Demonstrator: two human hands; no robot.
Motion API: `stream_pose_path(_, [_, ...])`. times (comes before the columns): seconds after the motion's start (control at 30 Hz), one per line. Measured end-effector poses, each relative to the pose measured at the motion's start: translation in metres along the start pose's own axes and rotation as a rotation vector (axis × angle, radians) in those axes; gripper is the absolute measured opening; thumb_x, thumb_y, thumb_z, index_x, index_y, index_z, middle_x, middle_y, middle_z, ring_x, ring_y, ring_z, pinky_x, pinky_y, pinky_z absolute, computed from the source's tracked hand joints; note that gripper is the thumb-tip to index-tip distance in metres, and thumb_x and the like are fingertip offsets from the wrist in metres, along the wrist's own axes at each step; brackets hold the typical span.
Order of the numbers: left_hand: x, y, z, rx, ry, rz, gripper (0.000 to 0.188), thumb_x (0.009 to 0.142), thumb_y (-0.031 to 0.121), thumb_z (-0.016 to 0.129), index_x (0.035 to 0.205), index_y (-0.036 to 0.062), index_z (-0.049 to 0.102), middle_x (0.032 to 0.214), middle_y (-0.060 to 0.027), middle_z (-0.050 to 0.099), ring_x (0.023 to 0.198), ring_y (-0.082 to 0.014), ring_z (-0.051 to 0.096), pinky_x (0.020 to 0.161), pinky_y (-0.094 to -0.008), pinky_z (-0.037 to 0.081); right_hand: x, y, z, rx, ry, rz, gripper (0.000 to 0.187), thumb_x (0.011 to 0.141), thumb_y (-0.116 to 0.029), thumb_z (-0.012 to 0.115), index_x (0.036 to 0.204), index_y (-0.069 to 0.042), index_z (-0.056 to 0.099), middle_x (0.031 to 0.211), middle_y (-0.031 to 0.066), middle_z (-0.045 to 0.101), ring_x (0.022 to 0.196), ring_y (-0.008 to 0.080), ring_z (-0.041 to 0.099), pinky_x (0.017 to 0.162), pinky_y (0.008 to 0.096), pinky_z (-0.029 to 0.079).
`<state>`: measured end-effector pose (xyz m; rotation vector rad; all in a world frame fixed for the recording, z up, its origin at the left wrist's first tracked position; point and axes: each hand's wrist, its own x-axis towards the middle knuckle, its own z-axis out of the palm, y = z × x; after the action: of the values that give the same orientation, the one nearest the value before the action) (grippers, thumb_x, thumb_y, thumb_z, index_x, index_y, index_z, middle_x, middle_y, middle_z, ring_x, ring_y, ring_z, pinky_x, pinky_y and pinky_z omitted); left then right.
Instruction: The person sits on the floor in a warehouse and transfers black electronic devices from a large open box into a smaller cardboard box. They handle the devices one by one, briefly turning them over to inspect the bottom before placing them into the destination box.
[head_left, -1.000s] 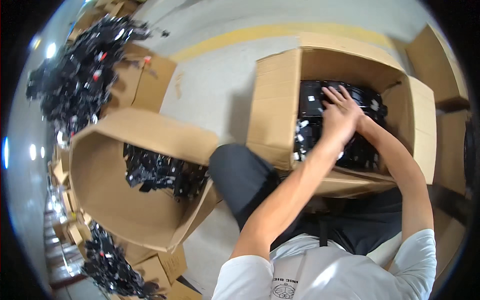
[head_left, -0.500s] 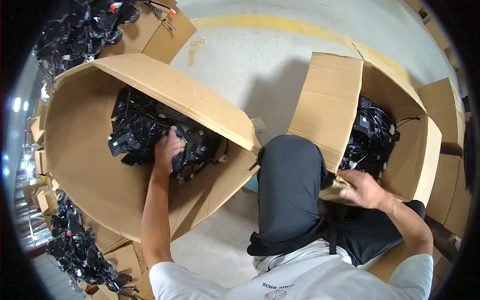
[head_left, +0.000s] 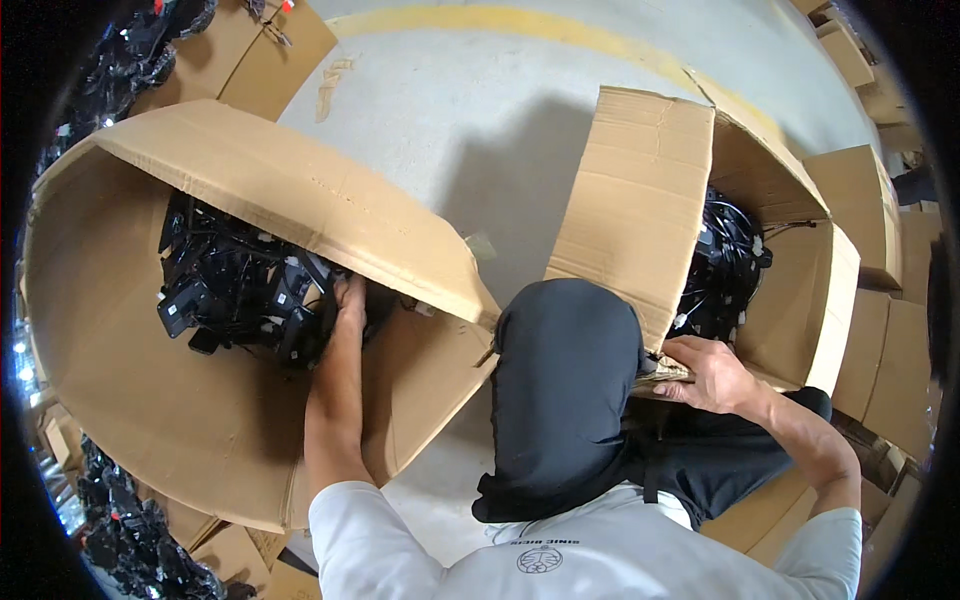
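My left hand (head_left: 350, 302) reaches deep into a large cardboard box (head_left: 110, 400) on the left. It is at the right side of a pile of black plastic parts with cables (head_left: 250, 280), and its fingers are hidden among them. My right hand (head_left: 712, 374) grips the near edge of a second cardboard box (head_left: 640, 190), thumb below and fingers above. Inside that box lie more black cabled parts (head_left: 728, 265), partly covered by its raised flap.
Between the boxes, my bent knee (head_left: 570, 370) in dark trousers rises. More black parts (head_left: 130, 530) are heaped at the lower left and upper left. Closed cartons (head_left: 850, 210) stand along the right. A yellow line (head_left: 470, 18) crosses the grey floor.
My left hand has gone from the middle of the black parts to their right side, deeper under the box wall. My right hand stays at the box edge. The whole view has shifted slightly.
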<state>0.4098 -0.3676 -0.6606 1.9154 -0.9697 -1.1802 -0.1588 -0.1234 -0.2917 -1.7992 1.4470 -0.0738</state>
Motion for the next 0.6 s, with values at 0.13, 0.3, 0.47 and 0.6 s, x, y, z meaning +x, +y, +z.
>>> stream_pose_path(0.13, [0.026, 0.001, 0.026, -0.341, 0.158, -0.077, 0.052, 0.094, 0.025, 0.068, 0.137, -0.0040, 0.060, 0.135, -0.0145, 0.065, 0.120, -0.0261, 0.060, 0.102, -0.0364, 0.046, -0.004, -0.002, 0.000, -0.007, 0.048, 0.002, 0.056, 0.086, -0.036, 0.078, 0.127, 0.001, 0.064, 0.109, 0.0244, 0.069, 0.100, 0.0424, 0.068, 0.089, 0.0475, 0.055])
stream_pose_path(0.3, [0.049, 0.006, -0.035, -0.480, 0.164, -0.067, 0.042, 0.106, 0.023, 0.041, 0.139, 0.0057, 0.058, 0.136, -0.0099, 0.064, 0.126, -0.0255, 0.060, 0.105, -0.0424, 0.049, -0.007, 0.000, 0.000, -0.043, 0.079, -0.058, 0.058, 0.085, -0.039, 0.077, 0.123, 0.003, 0.065, 0.103, 0.0231, 0.070, 0.094, 0.0408, 0.068, 0.084, 0.0472, 0.055])
stream_pose_path(0.47, [0.013, 0.030, -0.047, -0.139, 0.278, 0.192, 0.026, 0.096, 0.008, 0.065, 0.116, -0.0067, 0.072, 0.113, -0.0094, 0.075, 0.100, -0.0183, 0.065, 0.093, -0.0306, 0.050, -0.010, -0.002, 0.004, -0.106, 0.140, -0.063, 0.054, 0.084, -0.039, 0.078, 0.120, -0.001, 0.068, 0.092, 0.0208, 0.069, 0.086, 0.0397, 0.068, 0.078, 0.0482, 0.055])
stream_pose_path(0.6, [-0.078, 0.139, -0.017, -0.041, 0.192, 0.010, 0.025, 0.095, 0.013, 0.068, 0.113, -0.0023, 0.075, 0.106, -0.0085, 0.076, 0.099, -0.0189, 0.067, 0.089, -0.0308, 0.053, -0.023, 0.004, 0.003, -0.170, 0.161, 0.029, 0.054, 0.083, -0.041, 0.078, 0.120, -0.003, 0.068, 0.091, 0.0209, 0.069, 0.086, 0.0394, 0.069, 0.077, 0.0475, 0.056])
